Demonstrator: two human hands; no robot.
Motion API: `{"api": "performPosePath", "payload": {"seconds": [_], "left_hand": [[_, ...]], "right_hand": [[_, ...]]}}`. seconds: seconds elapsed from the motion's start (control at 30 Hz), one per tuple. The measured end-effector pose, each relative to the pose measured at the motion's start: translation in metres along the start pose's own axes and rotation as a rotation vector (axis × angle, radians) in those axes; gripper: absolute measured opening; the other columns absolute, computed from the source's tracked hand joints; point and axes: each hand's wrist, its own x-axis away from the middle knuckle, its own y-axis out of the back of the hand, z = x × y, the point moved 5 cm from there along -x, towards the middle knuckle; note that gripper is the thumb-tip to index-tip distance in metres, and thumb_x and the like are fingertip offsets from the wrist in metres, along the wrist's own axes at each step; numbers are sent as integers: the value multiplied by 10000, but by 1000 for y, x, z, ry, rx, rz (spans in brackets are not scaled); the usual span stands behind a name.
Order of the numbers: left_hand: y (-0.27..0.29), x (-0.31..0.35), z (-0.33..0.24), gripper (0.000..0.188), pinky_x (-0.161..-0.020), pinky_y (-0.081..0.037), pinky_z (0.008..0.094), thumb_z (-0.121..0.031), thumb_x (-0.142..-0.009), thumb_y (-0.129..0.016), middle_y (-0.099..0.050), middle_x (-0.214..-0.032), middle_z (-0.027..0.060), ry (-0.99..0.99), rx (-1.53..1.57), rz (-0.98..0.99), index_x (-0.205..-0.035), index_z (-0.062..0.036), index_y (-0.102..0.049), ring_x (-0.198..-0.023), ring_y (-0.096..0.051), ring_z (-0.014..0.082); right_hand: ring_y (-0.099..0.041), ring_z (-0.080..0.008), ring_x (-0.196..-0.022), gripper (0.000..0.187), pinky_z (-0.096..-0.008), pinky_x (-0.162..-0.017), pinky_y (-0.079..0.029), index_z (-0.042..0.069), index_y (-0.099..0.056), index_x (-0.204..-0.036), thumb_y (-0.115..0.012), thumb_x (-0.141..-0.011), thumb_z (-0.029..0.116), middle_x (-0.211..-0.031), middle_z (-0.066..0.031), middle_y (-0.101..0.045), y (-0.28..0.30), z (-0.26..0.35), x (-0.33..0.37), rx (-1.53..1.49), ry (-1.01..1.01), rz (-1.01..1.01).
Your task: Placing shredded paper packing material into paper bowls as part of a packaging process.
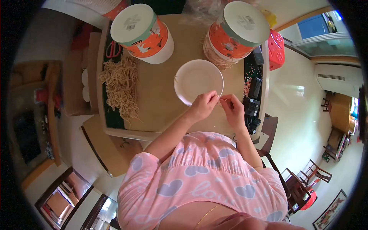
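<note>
My left hand (203,105) and my right hand (233,109) meet just past the near right rim of a round white tub (191,82). Both are closed in a pinch, fingertips almost touching. Whatever thin thing they pinch is too small to make out. The white tub is open at the top, and its pale inside faces me. A tangled heap of tan string (120,86) lies at the table's left side. More tan strands (216,61) hang around the base of the right-hand orange bucket (230,40).
Another orange-patterned bucket (149,40) stands at the far left, near red-handled scissors (113,50). Small pinkish bits (247,85) and black adapters (252,106) line the table's right edge. A red plastic stool (276,50) stands beyond. A cardboard box (94,76) is left of the table (153,99).
</note>
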Motion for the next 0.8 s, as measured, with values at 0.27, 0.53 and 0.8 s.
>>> {"api": "performPosePath", "payload": {"seconds": [0.27,0.53,0.8], "left_hand": [[2,-3,3,260,-551,-368,253,-195,-941,-457,-444,-615,-4,106,89,50,-750,-19,-476,-587,-411,77],[3,-2,-4,164,-573,-386,255,-144,-918,-492,-481,-662,14,-45,60,-5,-827,-8,-493,-622,-427,79],[10,-7,3,92,-582,-435,266,-96,-854,-584,-556,-743,49,-59,-25,-109,-843,-6,-567,-615,-505,102]], "right_hand": [[-373,-20,-586,47,-172,-527,-326,9,-584,-882,-610,-843,10,-655,51,-468,-1,-7,-1,-31,-12,-14],[-404,-13,-597,60,-164,-535,-336,5,-602,-902,-617,-845,18,-670,50,-512,-1,-5,-3,-64,-49,-9],[-362,-1,-577,74,-164,-503,-279,9,-617,-852,-645,-833,74,-643,83,-463,7,-29,-8,-206,-168,-157]]}}
